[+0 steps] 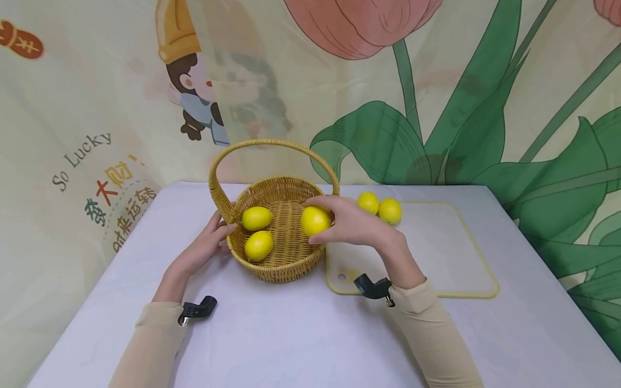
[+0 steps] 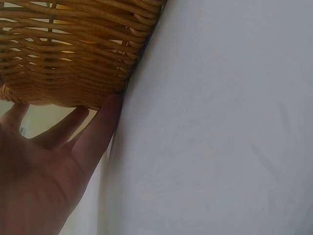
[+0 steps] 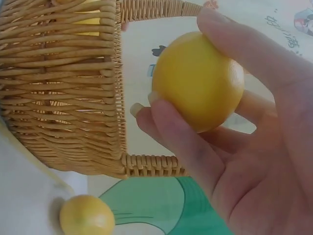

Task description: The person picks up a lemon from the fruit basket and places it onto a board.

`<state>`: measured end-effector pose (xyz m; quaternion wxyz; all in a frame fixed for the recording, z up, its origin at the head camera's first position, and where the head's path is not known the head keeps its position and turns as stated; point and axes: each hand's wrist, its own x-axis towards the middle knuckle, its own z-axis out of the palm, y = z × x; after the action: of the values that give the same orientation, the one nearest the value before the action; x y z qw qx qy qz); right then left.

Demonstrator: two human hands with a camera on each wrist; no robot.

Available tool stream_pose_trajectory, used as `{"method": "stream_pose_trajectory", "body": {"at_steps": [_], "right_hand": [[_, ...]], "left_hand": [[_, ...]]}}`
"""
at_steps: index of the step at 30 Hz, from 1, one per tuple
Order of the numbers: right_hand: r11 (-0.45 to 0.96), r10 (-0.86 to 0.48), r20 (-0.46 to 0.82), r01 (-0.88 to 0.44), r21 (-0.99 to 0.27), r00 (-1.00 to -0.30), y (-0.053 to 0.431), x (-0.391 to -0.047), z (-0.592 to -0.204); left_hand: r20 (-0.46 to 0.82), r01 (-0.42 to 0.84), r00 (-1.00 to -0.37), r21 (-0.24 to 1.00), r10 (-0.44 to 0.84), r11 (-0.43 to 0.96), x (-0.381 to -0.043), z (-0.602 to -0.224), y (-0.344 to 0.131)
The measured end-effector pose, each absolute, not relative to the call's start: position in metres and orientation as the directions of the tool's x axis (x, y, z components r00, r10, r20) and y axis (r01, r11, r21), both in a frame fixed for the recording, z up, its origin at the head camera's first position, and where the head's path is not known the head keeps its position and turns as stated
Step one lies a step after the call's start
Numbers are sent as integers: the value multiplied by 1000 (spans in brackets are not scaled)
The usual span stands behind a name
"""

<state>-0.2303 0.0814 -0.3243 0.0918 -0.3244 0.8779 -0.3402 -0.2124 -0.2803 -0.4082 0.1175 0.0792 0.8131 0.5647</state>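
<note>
A lemon [image 1: 316, 221] is pinched between the thumb and fingers of my right hand [image 1: 356, 221], over the right rim of the wicker basket [image 1: 276, 274]. In the right wrist view, the held lemon [image 3: 198, 81] is beside the woven wall, above rim level. One lemon [image 1: 256, 218] and another lemon [image 1: 259, 246] lie inside the basket at its left. My left hand [image 1: 206, 245] touches the basket's left side below the handle [image 1: 274, 142]. The left wrist view shows extended fingers [image 2: 100, 129] with their tips against the wicker wall.
A pale cutting board [image 1: 422, 258] with a yellow edge lies right of the basket. Two more lemons [image 1: 390, 210] sit at its far left corner. The white-covered table [image 1: 271, 339] runs back to a printed curtain [image 1: 368, 81].
</note>
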Motion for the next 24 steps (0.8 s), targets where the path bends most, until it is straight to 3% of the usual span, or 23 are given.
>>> {"method": "stream_pose_trajectory", "body": {"at_steps": [6, 17, 24], "right_hand": [[529, -632, 75, -500, -686, -771, 84, -233, -322], [564, -658, -65, -434, -703, -750, 104, -225, -309], [595, -635, -85, -415, -688, -768, 122, -222, -301]], "left_hand": [[-101, -3, -956, 942, 274, 337, -213, -407, -282], [-104, -8, -956, 944, 274, 331, -213, -409, -283], [-107, -11, -956, 943, 272, 332, -214, -409, -282]]}}
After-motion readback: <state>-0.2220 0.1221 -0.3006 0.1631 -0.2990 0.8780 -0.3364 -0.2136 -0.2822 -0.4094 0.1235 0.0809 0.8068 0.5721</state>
